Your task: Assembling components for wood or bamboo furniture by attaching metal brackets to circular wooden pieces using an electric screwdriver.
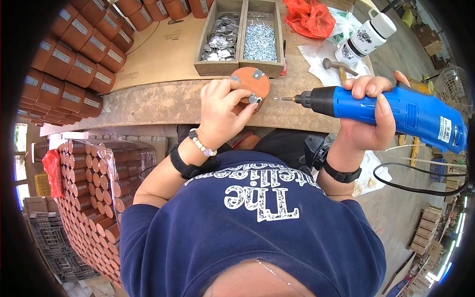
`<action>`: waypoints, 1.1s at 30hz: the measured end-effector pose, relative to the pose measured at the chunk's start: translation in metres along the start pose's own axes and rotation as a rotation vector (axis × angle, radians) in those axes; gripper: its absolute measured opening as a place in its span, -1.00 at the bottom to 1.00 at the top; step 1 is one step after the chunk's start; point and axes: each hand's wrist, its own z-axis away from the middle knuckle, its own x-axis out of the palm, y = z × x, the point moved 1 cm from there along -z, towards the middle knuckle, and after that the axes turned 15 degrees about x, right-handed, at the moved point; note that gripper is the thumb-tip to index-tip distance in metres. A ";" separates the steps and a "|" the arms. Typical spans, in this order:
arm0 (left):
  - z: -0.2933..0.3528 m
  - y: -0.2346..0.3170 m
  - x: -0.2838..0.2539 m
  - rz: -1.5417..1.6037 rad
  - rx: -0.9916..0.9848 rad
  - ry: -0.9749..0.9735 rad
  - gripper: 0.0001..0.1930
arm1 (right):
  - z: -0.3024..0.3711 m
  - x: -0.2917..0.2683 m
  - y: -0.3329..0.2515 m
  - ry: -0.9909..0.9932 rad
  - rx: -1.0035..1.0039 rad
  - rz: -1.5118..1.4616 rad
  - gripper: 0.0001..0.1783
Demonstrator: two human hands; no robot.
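A round reddish-brown pot-like piece (250,84) stands at the near edge of the workbench, its flat round face up. Small grey metal plates sit around its rim. My left hand (222,106) is against its near left side, thumb and forefinger closed on a small metal plate (254,98) at the rim. Wrapped in my right hand (371,111) is a blue corded electric screwdriver (415,113), held level. Its thin bit points left at the round piece, a short gap away from it. Whether a screw sits on the bit is too small to tell.
Beyond the round piece, a two-part wooden box holds metal plates (222,37) and screws (260,42). A hammer (339,66), white flask (373,32) and red plastic bag (309,19) lie right. Brown pots (81,69) are stacked left; a wrapped stack (94,183) stands below. A black cable (420,190) hangs right.
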 end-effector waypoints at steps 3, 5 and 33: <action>0.002 -0.001 -0.003 0.009 -0.052 -0.034 -0.77 | 0.000 0.000 0.000 0.002 0.000 0.000 -0.41; 0.004 -0.004 -0.005 0.051 -0.101 -0.062 -0.78 | 0.000 0.000 0.001 0.005 0.003 -0.004 -0.40; -0.024 -0.005 -0.023 0.154 0.019 -0.128 -0.57 | -0.007 0.020 0.016 0.002 0.059 -0.099 -0.44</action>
